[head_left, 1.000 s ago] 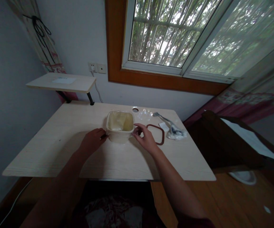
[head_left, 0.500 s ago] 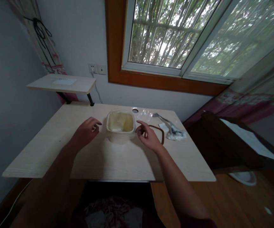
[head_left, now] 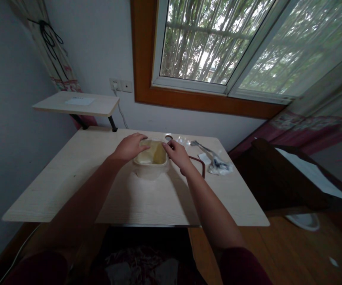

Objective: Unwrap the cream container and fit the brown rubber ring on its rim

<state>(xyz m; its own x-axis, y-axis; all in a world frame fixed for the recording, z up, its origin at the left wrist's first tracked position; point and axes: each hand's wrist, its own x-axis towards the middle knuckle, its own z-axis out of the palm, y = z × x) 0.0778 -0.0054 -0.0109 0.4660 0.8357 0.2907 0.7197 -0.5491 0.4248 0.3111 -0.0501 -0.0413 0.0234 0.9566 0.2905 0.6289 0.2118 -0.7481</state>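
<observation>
A pale translucent plastic container (head_left: pixel 151 170) with a rounded square rim stands upright on the table, its yellowish inside showing. My left hand (head_left: pixel 132 146) grips its far left rim, thumb reaching inward over the edge and fingers along the back. At the far right rim, my right hand (head_left: pixel 177 153) pinches the edge between thumb and fingers. A reddish-brown rounded frame (head_left: pixel 203 168) lies just right of my right hand, partly hidden by it.
A clear plastic bag (head_left: pixel 220 167) with something dark in it and a grey strip lies on the table's right, beside a white paper slip (head_left: pixel 204 158). A raised shelf (head_left: pixel 78 107) stands at the back left. A round cable hole (head_left: pixel 169 137) sits near the rear edge.
Both hands have moved inward and away from me, from beside the container onto its rim. The container has stayed in about the same place.
</observation>
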